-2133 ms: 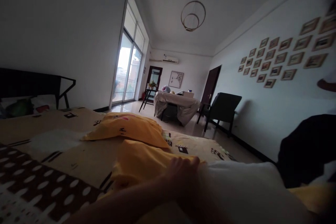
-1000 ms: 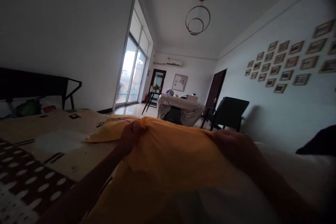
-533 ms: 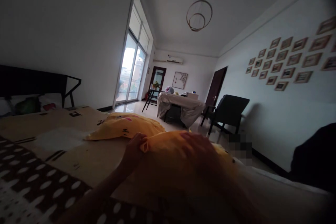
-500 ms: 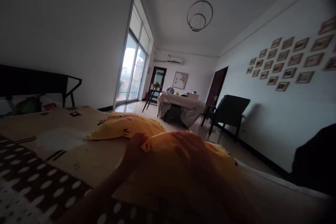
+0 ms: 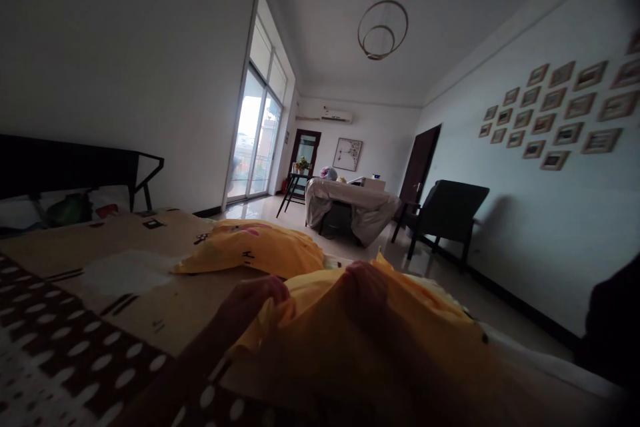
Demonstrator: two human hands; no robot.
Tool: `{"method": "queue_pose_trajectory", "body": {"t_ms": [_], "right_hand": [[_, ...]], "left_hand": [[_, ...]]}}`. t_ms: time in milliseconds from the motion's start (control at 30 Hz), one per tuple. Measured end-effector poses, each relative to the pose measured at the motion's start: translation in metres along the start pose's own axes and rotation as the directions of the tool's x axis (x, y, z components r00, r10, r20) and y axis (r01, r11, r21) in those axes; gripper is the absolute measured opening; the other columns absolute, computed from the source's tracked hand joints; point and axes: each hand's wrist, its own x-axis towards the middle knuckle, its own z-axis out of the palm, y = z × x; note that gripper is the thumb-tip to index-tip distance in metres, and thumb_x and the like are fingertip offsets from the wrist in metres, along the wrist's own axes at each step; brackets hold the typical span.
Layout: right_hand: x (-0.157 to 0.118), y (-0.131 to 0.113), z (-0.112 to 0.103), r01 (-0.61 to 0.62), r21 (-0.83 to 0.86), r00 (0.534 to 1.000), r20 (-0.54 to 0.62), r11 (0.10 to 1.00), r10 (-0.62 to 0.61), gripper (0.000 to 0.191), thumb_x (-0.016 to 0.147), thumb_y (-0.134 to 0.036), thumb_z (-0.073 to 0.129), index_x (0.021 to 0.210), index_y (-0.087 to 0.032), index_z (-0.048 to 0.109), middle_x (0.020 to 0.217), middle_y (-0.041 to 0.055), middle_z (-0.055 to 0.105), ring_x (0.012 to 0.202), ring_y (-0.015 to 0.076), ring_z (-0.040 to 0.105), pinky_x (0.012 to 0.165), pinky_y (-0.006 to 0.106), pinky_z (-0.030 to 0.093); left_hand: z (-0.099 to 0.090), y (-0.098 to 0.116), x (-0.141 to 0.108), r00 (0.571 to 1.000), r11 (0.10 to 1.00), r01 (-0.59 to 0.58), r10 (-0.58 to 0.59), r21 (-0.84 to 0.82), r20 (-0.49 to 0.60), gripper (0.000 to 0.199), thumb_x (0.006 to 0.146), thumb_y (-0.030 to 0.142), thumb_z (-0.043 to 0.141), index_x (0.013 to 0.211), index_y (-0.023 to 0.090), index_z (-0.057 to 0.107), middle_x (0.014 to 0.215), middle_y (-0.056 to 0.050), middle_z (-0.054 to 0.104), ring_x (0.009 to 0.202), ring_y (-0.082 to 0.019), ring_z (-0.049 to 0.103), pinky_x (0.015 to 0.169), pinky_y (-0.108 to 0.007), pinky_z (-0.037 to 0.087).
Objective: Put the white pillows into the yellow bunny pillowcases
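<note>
A yellow pillowcase [image 5: 315,313] lies across the near part of the bed, its loose cloth pulled into folds. My left hand [image 5: 257,297] has its fingers closed on one edge of it, with a flap of cloth hanging below. Farther right, my right hand [image 5: 367,290] is bunched around the upper part of the same cloth, raising a ridge between the hands. The lower part is dark, so I cannot tell how full it is. Just beyond, a second yellow pillow [image 5: 270,247] with printed marks rests flat on the patterned bed sheet [image 5: 185,310].
A dark metal-framed piece of furniture [image 5: 70,163] stands at the left by the wall. Past the bed are a covered table [image 5: 350,200], a dark armchair [image 5: 453,217] and a plant stand [image 5: 295,190]. A black shape [image 5: 613,313] is at the right edge.
My right hand, spread over the yellow cloth before, is now closed on it. My left hand has moved slightly down, and the cloth is lifted into folds. The view has shifted a little.
</note>
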Motion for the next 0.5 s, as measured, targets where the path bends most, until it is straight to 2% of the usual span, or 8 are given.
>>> {"method": "queue_pose_trajectory", "body": {"t_ms": [67, 133, 200, 267, 333, 400, 500], "right_hand": [[0.001, 0.003, -0.002, 0.019, 0.021, 1.000, -0.023, 1.000, -0.018, 0.029, 0.090, -0.010, 0.038, 0.064, -0.022, 0.035, 0.054, -0.0033, 0.034, 0.049, 0.0121, 0.033, 0.052, 0.030, 0.024], [0.000, 0.007, -0.003, 0.053, 0.008, 0.999, -0.012, 0.999, -0.052, 0.032, 0.090, -0.011, 0.039, 0.061, -0.022, 0.031, 0.053, -0.0034, 0.031, 0.050, 0.0123, 0.031, 0.052, 0.031, 0.022], [-0.001, 0.011, -0.004, 0.078, -0.026, 0.997, 0.000, 0.997, -0.078, 0.032, 0.090, -0.013, 0.039, 0.060, -0.022, 0.032, 0.053, -0.0031, 0.032, 0.051, 0.0125, 0.031, 0.053, 0.031, 0.021], [0.001, 0.015, -0.005, 0.081, -0.071, 0.997, 0.010, 0.994, -0.080, 0.034, 0.091, -0.013, 0.039, 0.060, -0.022, 0.032, 0.053, -0.0029, 0.034, 0.051, 0.0125, 0.031, 0.053, 0.031, 0.021], [0.004, 0.017, -0.005, 0.086, -0.134, 0.996, 0.030, 0.987, -0.083, 0.036, 0.093, -0.015, 0.040, 0.058, -0.022, 0.034, 0.052, -0.0024, 0.036, 0.051, 0.0125, 0.032, 0.053, 0.031, 0.022], [0.007, 0.017, -0.007, 0.053, -0.223, 0.995, 0.093, 0.973, -0.033, 0.037, 0.093, -0.019, 0.043, 0.057, -0.021, 0.038, 0.052, -0.0013, 0.040, 0.053, 0.0128, 0.037, 0.054, 0.030, 0.027], [0.005, 0.009, -0.017, -0.103, -0.344, 0.969, 0.178, 0.933, 0.173, 0.025, 0.094, -0.027, 0.048, 0.072, -0.016, 0.055, 0.071, 0.0025, 0.056, 0.069, 0.0140, 0.052, 0.066, 0.029, 0.041]], "left_hand": [[0.009, -0.008, 0.011, 0.996, 0.992, 0.007, 0.004, 0.125, -0.088, 0.031, 0.086, 0.043, 0.055, 0.091, 0.015, 0.066, 0.089, -0.007, 0.065, 0.081, -0.018, 0.057, 0.074, -0.028, 0.044], [0.021, -0.013, 0.017, 0.999, 0.972, -0.045, 0.037, 0.233, 0.037, 0.025, 0.082, 0.035, 0.060, 0.096, 0.015, 0.066, 0.097, -0.008, 0.065, 0.088, -0.019, 0.057, 0.078, -0.027, 0.044], [0.033, -0.013, 0.017, 0.979, 0.951, -0.115, 0.059, 0.288, 0.195, 0.019, 0.083, 0.029, 0.056, 0.090, 0.015, 0.066, 0.096, -0.008, 0.065, 0.088, -0.018, 0.057, 0.081, -0.027, 0.043], [0.043, -0.010, 0.013, 0.969, 0.932, -0.142, 0.063, 0.333, 0.238, 0.019, 0.086, 0.025, 0.049, 0.080, 0.015, 0.064, 0.086, -0.006, 0.063, 0.079, -0.015, 0.054, 0.074, -0.025, 0.041], [0.050, -0.008, 0.010, 0.969, 0.916, -0.160, 0.074, 0.369, 0.237, 0.027, 0.090, 0.024, 0.042, 0.070, 0.015, 0.058, 0.076, -0.004, 0.058, 0.071, -0.013, 0.048, 0.068, -0.023, 0.038], [0.052, -0.011, 0.010, 0.969, 0.929, -0.173, 0.101, 0.328, 0.224, 0.033, 0.090, 0.028, 0.043, 0.061, 0.015, 0.051, 0.068, -0.002, 0.051, 0.067, -0.012, 0.044, 0.063, -0.023, 0.035], [0.052, -0.022, 0.019, 0.999, 0.989, -0.035, 0.029, 0.146, 0.043, 0.028, 0.083, 0.032, 0.052, 0.062, 0.014, 0.051, 0.064, 0.000, 0.048, 0.063, -0.012, 0.040, 0.056, -0.021, 0.033]]}}
